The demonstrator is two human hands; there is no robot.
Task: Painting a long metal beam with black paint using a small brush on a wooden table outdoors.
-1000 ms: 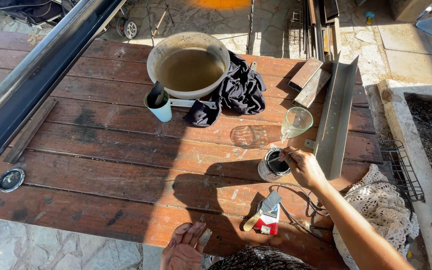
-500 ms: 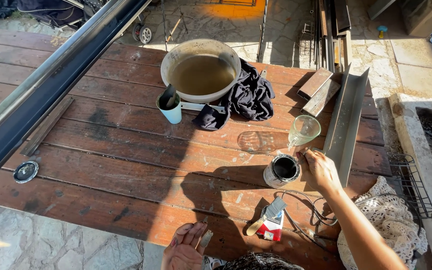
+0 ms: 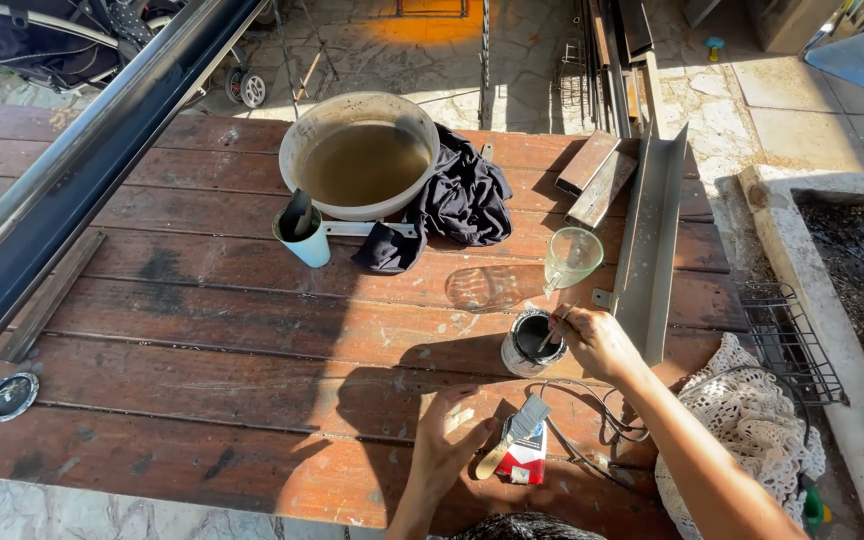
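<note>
Left hand [image 3: 452, 430] slid forward, flat and open on table [image 3: 202, 330], right hand [image 3: 592, 340] pinching stick [image 3: 555, 330] in tin [image 3: 529, 343]

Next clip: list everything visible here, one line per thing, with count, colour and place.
wooden table: one, reddish brown, fills the view
basin: one, pale, murky brown liquid, far centre
dark cloth: one, black, right of the basin
cup: one, light blue, in front of the basin
glass: one, clear, right of centre
small tin: one, dark inside, near right
paintbrush: one, on a red and white packet, near edge
metal channel: one, grey, right side
round lid: one, dark, near left
left hand: on the table by the paintbrush
right hand: holds a thin stick in the small tin
</note>
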